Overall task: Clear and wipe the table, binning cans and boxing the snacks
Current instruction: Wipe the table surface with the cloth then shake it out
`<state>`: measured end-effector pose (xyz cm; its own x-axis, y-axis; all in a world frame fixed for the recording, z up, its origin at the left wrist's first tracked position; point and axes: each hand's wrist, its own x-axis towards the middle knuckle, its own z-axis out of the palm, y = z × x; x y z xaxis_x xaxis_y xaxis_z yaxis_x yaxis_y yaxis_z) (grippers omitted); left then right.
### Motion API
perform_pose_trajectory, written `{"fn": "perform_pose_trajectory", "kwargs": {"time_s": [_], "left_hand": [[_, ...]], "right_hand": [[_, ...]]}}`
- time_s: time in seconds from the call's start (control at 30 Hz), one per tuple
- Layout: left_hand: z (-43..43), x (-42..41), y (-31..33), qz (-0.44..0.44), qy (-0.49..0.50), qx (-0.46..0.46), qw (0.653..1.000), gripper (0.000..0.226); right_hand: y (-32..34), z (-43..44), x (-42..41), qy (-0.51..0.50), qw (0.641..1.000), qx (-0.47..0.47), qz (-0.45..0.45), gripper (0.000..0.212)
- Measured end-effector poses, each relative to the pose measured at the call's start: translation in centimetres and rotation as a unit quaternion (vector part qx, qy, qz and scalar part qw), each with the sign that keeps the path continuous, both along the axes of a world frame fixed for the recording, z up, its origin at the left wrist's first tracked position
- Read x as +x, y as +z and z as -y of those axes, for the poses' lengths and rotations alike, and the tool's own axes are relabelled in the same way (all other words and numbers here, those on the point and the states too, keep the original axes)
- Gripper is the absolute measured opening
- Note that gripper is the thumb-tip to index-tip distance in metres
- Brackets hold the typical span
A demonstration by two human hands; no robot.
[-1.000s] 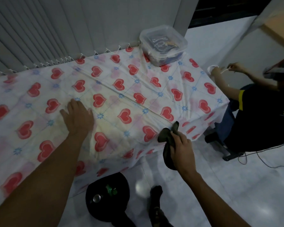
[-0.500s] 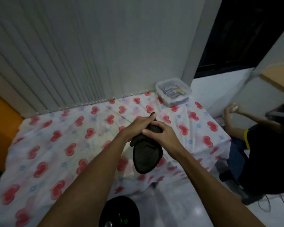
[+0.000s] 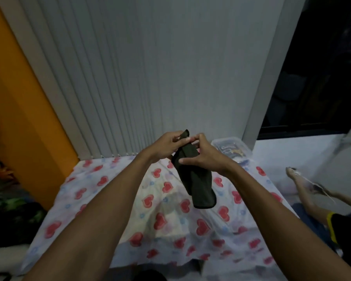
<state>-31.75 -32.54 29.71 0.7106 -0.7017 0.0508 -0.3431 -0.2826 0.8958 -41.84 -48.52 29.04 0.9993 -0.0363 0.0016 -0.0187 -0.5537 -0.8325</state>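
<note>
Item 1, cloth (image 3: pixel 198 180): dark, olive-black and loosely folded lengthwise. It is held in the air above the middle of the surface (image 3: pixel 83 191), its lower end hanging free and clear of it.

Item 2, left hand (image 3: pixel 165 148): raised over the far half of the surface. Thumb and fingertips pinch the cloth's upper corner, which sticks up just above the fingers.

Item 3, right hand (image 3: pixel 204 157): just beside the left hand, the fingertips of the two nearly meeting. The fingers are curled against the upper part of the cloth and grasp it from the right side.

Item 4, plastic box (image 3: pixel 232 148): clear and lidded, standing at the far right corner of the surface, partly behind the right hand. The contents are dark and too blurred to identify.

Item 5, tablecloth (image 3: pixel 170 226): white with red hearts and small blue flowers. It covers the whole surface, lies creased, and drapes over the near edge.

Item 6, surroundings: pale vertical blinds (image 3: pixel 130 78) behind the surface; an orange wall (image 3: pixel 18 118) to the left; a dark window (image 3: pixel 322 67) at upper right.

Item 7, second person (image 3: pixel 305 194): low at the right edge of the view, beside the surface. One bare forearm and a black sleeve with a yellow band are visible.
</note>
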Motion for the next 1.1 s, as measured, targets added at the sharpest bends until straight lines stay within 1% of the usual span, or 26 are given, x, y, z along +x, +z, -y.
{"fn": "perform_pose_trajectory", "kwargs": {"time_s": [0.07,0.1,0.17,0.2,0.23,0.3,0.37,0.5,0.57,0.63,0.7,0.77,0.87,0.93,1.07,1.1], "left_hand": [[-0.1,-0.8,0.3,-0.009,0.011,-0.018,1.000,0.033],[-0.1,-1.1,0.5,-0.020,0.019,-0.031,0.999,0.033],[-0.2,-1.7,1.0,-0.038,0.042,-0.058,0.997,0.032],[-0.3,-2.0,1.4,-0.045,0.051,-0.070,0.995,0.030],[-0.5,-2.1,1.7,-0.054,0.055,-0.079,0.994,0.028],[-1.0,-2.2,2.4,-0.073,0.061,-0.080,0.992,0.026],[-1.6,-2.4,3.1,-0.080,0.076,-0.079,0.991,0.029],[-2.8,-2.2,4.5,-0.060,0.105,-0.091,0.988,0.031],[-3.3,-1.8,5.0,-0.048,0.106,-0.094,0.989,0.031],[-3.7,-1.4,5.5,-0.042,0.101,-0.090,0.990,0.030],[-4.1,-1.1,6.3,-0.048,0.092,-0.095,0.990,0.030],[-4.6,-0.7,6.9,-0.061,0.078,-0.087,0.991,0.033],[-5.1,-0.2,7.5,-0.089,0.033,-0.043,0.995,0.038],[-4.9,0.2,7.8,-0.097,0.004,-0.029,0.995,0.043],[-4.3,0.9,8.1,-0.118,-0.065,-0.008,0.991,0.046],[-4.2,1.0,8.1,-0.115,-0.074,0.012,0.990,0.044]], "right_hand": [[0.7,1.0,-0.1,0.027,0.999,0.012,-0.041,0.081],[0.9,1.5,-0.4,0.041,0.996,0.001,-0.075,0.079],[0.6,2.6,-0.8,0.090,0.984,-0.038,-0.149,0.068],[0.1,3.1,-1.0,0.123,0.976,-0.047,-0.174,0.060],[-0.4,3.5,-1.0,0.144,0.972,-0.037,-0.184,0.053],[-1.1,3.7,-1.2,0.141,0.975,0.036,-0.167,0.040],[-0.7,3.4,-1.3,0.127,0.979,0.089,-0.130,0.035],[0.8,3.4,-0.6,0.112,0.979,0.149,-0.087,0.035],[1.9,3.8,-0.2,0.113,0.970,0.197,-0.090,0.038],[2.9,3.8,0.2,0.121,0.962,0.222,-0.105,0.042],[3.9,3.4,0.6,0.118,0.962,0.221,-0.109,0.046],[4.9,3.1,1.1,0.108,0.965,0.225,-0.083,0.047],[6.5,2.6,1.5,0.130,0.962,0.236,-0.036,0.036],[7.6,2.2,1.8,0.150,0.968,0.199,-0.023,0.033],[8.8,1.7,3.1,0.168,0.976,0.128,-0.053,0.045],[9.1,1.7,3.3,0.168,0.976,0.122,-0.061,0.043]]}}
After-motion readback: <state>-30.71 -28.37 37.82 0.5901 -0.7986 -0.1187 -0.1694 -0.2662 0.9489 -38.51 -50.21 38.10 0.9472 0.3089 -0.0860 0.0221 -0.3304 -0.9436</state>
